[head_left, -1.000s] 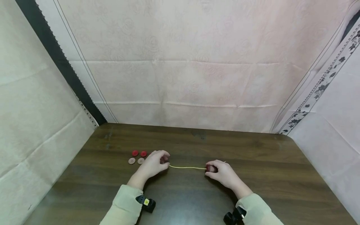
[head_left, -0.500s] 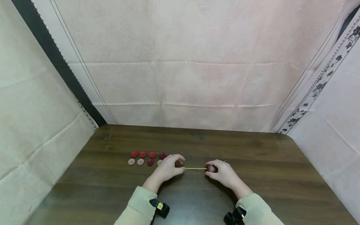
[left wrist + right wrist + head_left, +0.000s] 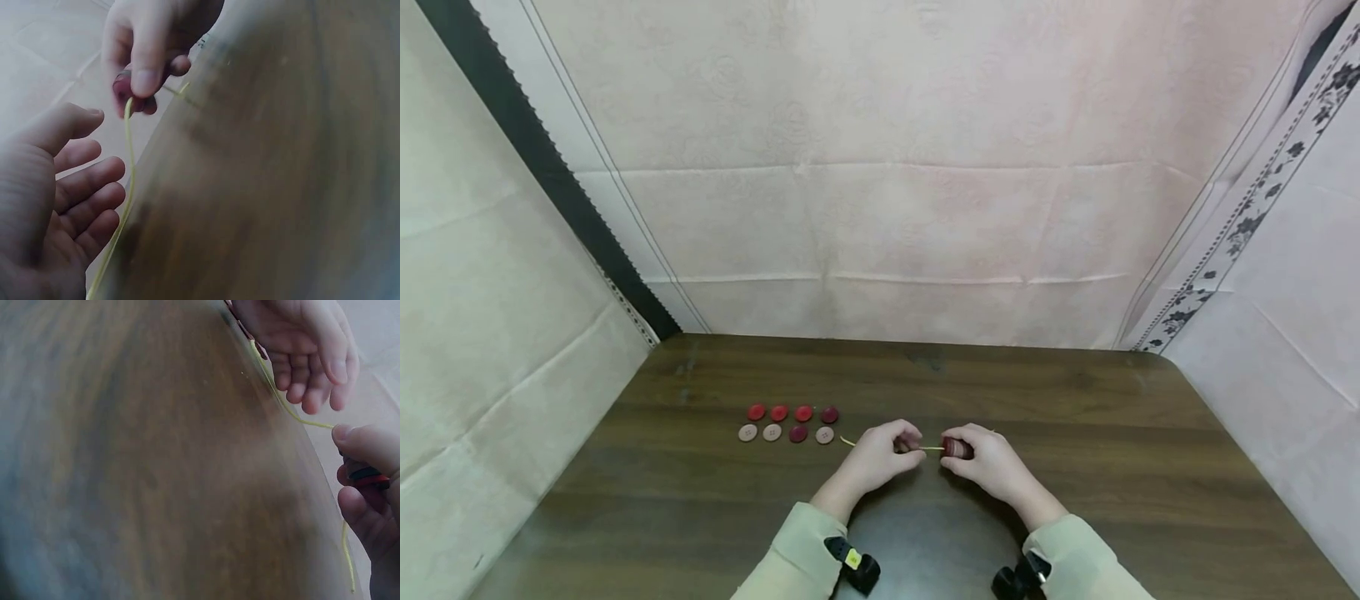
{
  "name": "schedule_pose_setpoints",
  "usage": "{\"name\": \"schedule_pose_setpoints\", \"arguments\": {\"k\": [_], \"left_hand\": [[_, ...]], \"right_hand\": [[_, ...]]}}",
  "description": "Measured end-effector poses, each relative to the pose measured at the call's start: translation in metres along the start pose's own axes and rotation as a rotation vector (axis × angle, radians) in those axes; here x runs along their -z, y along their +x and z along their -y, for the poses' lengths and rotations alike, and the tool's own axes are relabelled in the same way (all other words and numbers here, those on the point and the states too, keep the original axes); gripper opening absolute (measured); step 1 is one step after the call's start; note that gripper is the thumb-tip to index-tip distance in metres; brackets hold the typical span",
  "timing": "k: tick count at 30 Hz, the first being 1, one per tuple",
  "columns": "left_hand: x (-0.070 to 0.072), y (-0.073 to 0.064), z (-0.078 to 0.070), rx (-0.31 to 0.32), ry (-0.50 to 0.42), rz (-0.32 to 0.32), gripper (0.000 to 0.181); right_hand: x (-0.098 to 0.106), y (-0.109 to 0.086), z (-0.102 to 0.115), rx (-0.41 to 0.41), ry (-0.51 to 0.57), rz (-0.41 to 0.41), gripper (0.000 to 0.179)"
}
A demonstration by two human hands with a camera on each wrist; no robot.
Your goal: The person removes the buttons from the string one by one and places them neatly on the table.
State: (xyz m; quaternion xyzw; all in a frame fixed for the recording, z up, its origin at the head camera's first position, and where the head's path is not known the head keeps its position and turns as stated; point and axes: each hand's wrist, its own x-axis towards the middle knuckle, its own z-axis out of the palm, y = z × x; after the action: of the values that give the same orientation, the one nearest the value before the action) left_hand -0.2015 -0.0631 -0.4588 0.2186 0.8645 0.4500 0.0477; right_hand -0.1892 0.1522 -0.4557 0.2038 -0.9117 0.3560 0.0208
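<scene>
My right hand (image 3: pixel 992 465) pinches a short stack of dark red and pale buttons (image 3: pixel 957 448) threaded on a yellow cord (image 3: pixel 130 169). Seen from the right wrist, red and black edges of the button stack (image 3: pixel 369 480) show between thumb and fingers, and a loose cord end hangs below. My left hand (image 3: pixel 876 458) is just left of the stack, fingers loosely bent and thumb apart. The cord (image 3: pixel 294 414) runs past its fingers without being gripped. Its other end sticks out left of this hand in the head view.
Left of the hands, loose buttons lie in two rows on the wooden table (image 3: pixel 700 500): bright red buttons (image 3: pixel 779 412) and a dark red one (image 3: pixel 829 414) behind, beige buttons (image 3: pixel 772 432) and a dark red one (image 3: pixel 798 433) in front. Pale cloth (image 3: pixel 880 217) hangs around the table.
My left hand has moved right along the cord toward the right hand, uncovering more loose buttons and the cord's left end. The right hand keeps its pinch and stays almost in place.
</scene>
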Motion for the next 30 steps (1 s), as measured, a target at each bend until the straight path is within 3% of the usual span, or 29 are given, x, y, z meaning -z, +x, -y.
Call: {"name": "schedule_pose_setpoints", "arguments": {"k": [13,20,30], "left_hand": [[-0.020,0.004,-0.010,0.018,-0.046,-0.042,0.018],[-0.021,0.007,-0.017,0.060,-0.091,-0.044,0.019],[-0.018,0.009,-0.017,0.087,-0.170,-0.019,0.020]], "right_hand": [[-0.003,-0.001,0.003,0.050,0.022,-0.018,0.024],[-0.002,0.000,0.005,0.097,-0.001,-0.045,0.026],[0.000,0.001,0.008,0.096,0.024,-0.043,0.029]]}}
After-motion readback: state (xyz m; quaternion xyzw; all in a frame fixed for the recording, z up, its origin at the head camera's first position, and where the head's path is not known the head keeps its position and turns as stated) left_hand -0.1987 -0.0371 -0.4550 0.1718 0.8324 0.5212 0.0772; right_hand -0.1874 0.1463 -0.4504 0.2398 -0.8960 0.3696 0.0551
